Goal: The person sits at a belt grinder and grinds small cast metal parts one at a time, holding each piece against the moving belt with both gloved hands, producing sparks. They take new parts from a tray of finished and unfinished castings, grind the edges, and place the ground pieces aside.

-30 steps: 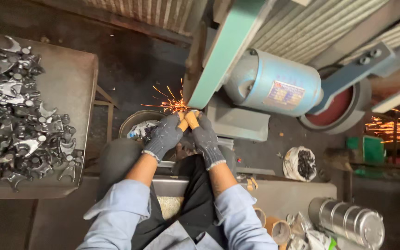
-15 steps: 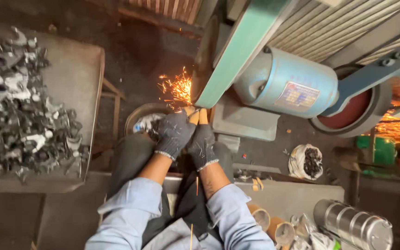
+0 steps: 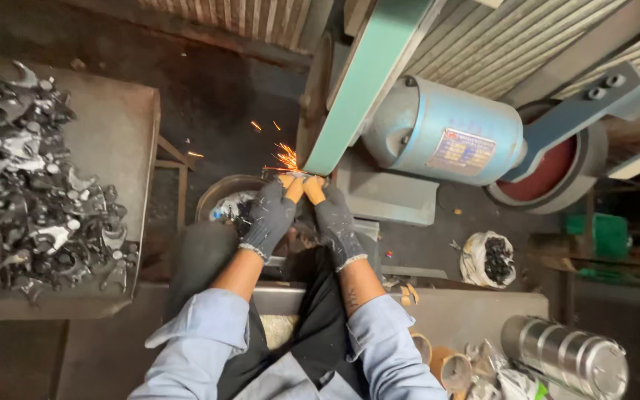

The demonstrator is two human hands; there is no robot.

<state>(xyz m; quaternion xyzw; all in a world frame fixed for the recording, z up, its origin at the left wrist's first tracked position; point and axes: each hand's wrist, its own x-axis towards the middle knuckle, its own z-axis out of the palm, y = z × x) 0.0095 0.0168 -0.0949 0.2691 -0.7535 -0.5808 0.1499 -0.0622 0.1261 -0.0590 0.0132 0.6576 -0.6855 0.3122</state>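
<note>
Pressing a small metal part (image 3: 299,176) against the lower end of the green belt (image 3: 364,81), both hands meet at one spot. The part is nearly hidden by the fingertips; only a thin dark sliver shows, with orange sparks (image 3: 284,157) fanning left of the belt's lower end. Shape of the part: cannot tell.

Left hand (image 3: 270,216): grey knit glove, orange fingertips, fingers pinched narrow on the part. Right hand (image 3: 335,221): same glove, same narrow pinch, touching the left at the fingertips. Both sit just below the belt's end.

Counts:
- Belt: one, slanting up to the right.
- Motor (image 3: 446,133): one, pale blue cylinder, just right of the belt.
- Wheel (image 3: 553,167): one, red-faced, further right of the belt, beyond the motor.
- Bowl (image 3: 224,196): one, round, just left of the belt's end, beside the left hand.
- Tray (image 3: 112,118): one, well left of the belt, carrying a heap of dark metal pieces (image 3: 31,192); too many and too tangled to count.
- Bag (image 3: 487,259): one, white, with dark contents, below and right of the belt.
- Tin (image 3: 564,359): one, shiny and ribbed, lying on its side, far below right of the belt.
</note>
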